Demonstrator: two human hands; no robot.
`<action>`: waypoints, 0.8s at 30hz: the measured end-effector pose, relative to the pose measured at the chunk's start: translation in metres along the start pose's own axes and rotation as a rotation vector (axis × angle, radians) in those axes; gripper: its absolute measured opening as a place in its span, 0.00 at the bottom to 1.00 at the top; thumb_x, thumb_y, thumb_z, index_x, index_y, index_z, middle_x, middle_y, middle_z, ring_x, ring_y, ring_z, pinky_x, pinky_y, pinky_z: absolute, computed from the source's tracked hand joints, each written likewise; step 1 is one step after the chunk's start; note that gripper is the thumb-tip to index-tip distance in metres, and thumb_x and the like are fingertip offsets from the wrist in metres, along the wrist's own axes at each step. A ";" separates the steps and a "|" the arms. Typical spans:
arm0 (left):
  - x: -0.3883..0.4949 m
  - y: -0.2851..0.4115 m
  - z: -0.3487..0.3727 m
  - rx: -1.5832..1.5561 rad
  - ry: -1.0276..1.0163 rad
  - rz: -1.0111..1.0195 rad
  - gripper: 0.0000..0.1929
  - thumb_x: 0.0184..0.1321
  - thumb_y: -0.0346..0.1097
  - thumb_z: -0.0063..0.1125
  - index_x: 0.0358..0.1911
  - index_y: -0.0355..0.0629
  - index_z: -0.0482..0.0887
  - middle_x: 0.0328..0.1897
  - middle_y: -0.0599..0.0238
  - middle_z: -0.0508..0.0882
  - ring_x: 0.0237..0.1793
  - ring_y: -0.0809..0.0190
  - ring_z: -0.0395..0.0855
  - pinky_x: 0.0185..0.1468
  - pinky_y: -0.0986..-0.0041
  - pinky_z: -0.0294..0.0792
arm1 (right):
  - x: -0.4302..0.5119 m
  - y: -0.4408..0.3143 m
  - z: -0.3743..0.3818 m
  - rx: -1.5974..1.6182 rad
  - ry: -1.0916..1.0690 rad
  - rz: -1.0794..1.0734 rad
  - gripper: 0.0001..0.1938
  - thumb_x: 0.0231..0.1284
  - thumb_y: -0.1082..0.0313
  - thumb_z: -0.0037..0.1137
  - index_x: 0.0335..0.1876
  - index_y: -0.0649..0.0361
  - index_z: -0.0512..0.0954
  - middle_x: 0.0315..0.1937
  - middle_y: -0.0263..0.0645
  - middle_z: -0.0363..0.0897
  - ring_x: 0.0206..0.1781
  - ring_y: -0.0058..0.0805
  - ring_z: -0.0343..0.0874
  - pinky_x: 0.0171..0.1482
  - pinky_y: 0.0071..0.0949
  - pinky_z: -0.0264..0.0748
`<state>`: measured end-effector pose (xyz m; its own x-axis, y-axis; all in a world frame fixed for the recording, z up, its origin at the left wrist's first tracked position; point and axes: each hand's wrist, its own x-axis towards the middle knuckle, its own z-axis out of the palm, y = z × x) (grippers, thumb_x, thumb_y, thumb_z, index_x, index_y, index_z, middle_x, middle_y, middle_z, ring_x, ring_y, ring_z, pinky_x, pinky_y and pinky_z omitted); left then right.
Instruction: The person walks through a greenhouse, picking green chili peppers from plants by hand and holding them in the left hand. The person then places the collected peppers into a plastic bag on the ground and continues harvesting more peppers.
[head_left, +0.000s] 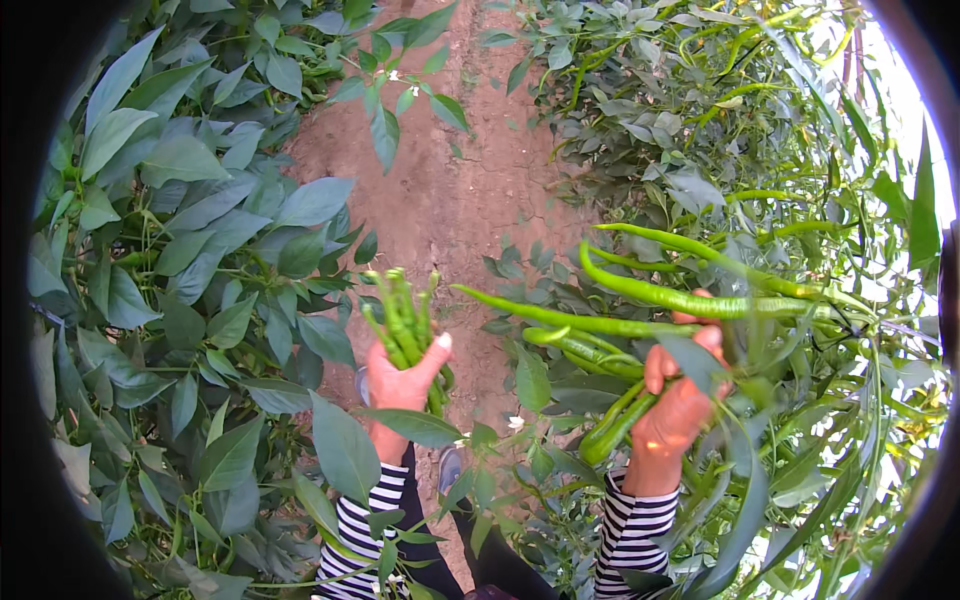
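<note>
My left hand (401, 382) is closed around a bunch of long green chili peppers (401, 315), their stem ends pointing up past my thumb. To the right, my right hand (675, 412) is in among the plants, with its fingers curled on a long green pepper (570, 319) whose thin tip points left. More green peppers (615, 435) lie against this hand; whether they are gripped too, I cannot tell. Two large curved peppers (690, 296) hang just beyond the fingers, their stems toward a branch at the right. A leaf hides part of my right fingers.
Dense pepper plants (217, 225) line the left side, and taller plants (645, 112) with more long peppers stand on the right. Between them runs a bare soil path (465, 165). A leafy branch (397, 82) with white flowers reaches over it. My shoe (450, 469) shows below.
</note>
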<state>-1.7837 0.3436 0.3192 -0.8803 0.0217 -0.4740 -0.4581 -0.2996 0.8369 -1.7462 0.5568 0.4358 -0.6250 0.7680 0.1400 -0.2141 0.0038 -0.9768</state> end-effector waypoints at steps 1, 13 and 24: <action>0.000 0.006 -0.001 -0.115 -0.002 0.015 0.09 0.54 0.28 0.65 0.37 0.37 0.79 0.30 0.64 0.83 0.28 0.66 0.82 0.33 0.74 0.76 | -0.001 0.004 -0.001 -0.053 -0.009 0.082 0.15 0.66 0.63 0.52 0.52 0.64 0.74 0.31 0.33 0.76 0.24 0.14 0.65 0.22 0.15 0.58; 0.004 0.019 -0.006 0.112 -0.484 -0.146 0.26 0.44 0.29 0.67 0.52 0.39 0.76 0.43 0.64 0.82 0.44 0.67 0.80 0.51 0.74 0.72 | -0.044 0.063 0.088 -0.370 -0.674 0.367 0.12 0.66 0.65 0.54 0.44 0.68 0.79 0.32 0.32 0.79 0.37 0.16 0.74 0.41 0.21 0.73; 0.063 0.087 -0.028 -0.183 -0.216 -0.041 0.17 0.52 0.23 0.57 0.46 0.38 0.74 0.32 0.66 0.78 0.35 0.65 0.79 0.45 0.71 0.71 | 0.081 0.006 0.148 -0.201 0.148 0.228 0.09 0.62 0.68 0.55 0.44 0.61 0.74 0.29 0.35 0.75 0.16 0.18 0.63 0.17 0.20 0.61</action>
<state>-1.8757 0.2919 0.3546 -0.8763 0.2347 -0.4208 -0.4815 -0.4606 0.7457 -1.9092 0.5240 0.4648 -0.5207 0.8483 -0.0960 0.0797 -0.0636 -0.9948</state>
